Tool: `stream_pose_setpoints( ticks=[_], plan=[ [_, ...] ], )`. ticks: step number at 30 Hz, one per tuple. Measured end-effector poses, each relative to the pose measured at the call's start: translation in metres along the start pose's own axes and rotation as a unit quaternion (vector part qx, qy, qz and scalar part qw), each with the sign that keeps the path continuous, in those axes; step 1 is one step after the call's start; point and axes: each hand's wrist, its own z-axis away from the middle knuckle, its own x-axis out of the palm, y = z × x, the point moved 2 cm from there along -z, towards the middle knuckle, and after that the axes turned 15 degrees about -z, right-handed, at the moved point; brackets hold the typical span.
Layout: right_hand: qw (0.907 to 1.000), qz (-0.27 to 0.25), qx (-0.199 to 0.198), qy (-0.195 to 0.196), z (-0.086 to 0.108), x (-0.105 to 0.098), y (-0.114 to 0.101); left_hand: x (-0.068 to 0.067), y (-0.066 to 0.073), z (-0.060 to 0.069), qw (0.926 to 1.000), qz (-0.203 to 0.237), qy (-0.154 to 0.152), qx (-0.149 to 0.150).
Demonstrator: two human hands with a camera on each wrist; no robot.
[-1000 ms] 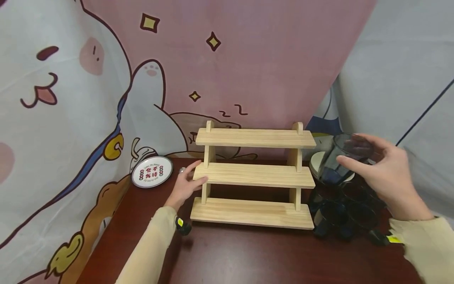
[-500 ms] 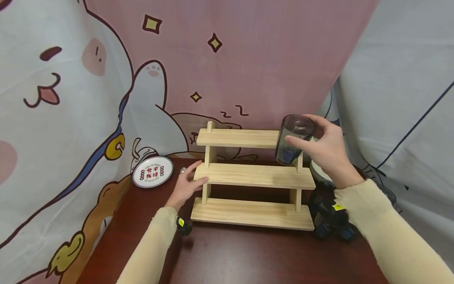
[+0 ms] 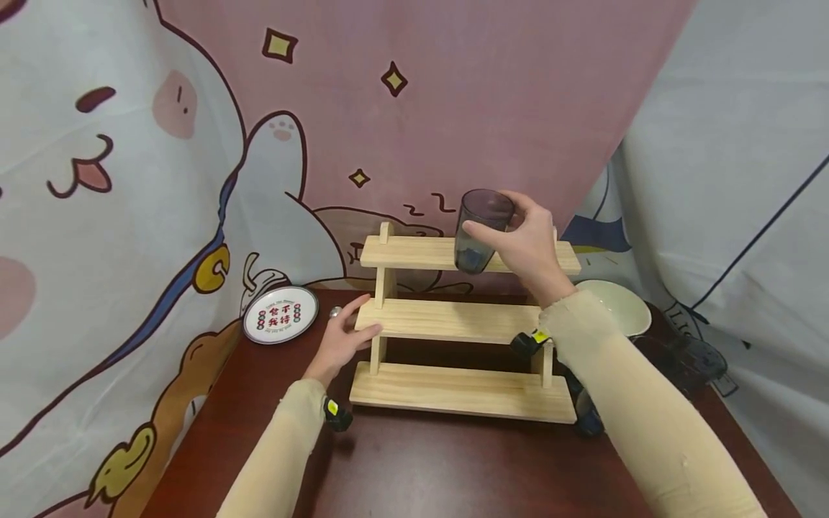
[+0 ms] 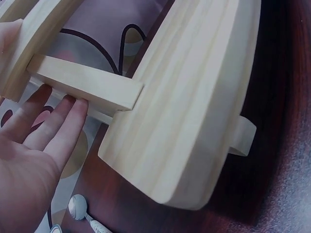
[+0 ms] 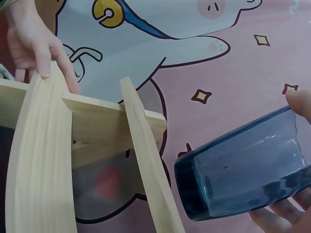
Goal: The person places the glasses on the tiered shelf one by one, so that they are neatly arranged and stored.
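Smoky-blue tumbler [image 3: 473, 248], left of right hand [image 3: 529, 244] and within its curled grip, thumb to front wall; mouth up, long axis slightly tilted, base near top board [image 3: 408, 252] of wooden stand [image 3: 447, 320], just apart from it. Farther from left hand [image 3: 340, 344], straight-fingered against upright [image 4: 82, 80], thumb at middle board's end.
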Motion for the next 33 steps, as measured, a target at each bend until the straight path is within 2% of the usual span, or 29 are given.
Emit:
stream_pose_setpoints(
  ticks=[7, 14, 21, 33],
  plan=[
    [0.9997, 0.008, 0.021, -0.001, -0.018, 0.021, 0.005, 0.001, 0.002, -0.002, 0.9999, 0.003, -0.008, -0.015],
    [0.9993, 0.005, 0.036, 0.004, -0.030, 0.042, 0.012, 0.001, 0.003, -0.001, 1.0000, -0.001, -0.003, -0.008],
    [0.9995, 0.014, 0.030, 0.002, -0.035, 0.060, 0.018, 0.000, 0.003, 0.000, 0.9999, -0.008, 0.008, 0.010],
    [0.9987, 0.040, 0.031, -0.003, -0.041, 0.077, 0.024, 0.001, -0.001, 0.001, 0.9999, -0.002, 0.007, 0.009]
  ],
)
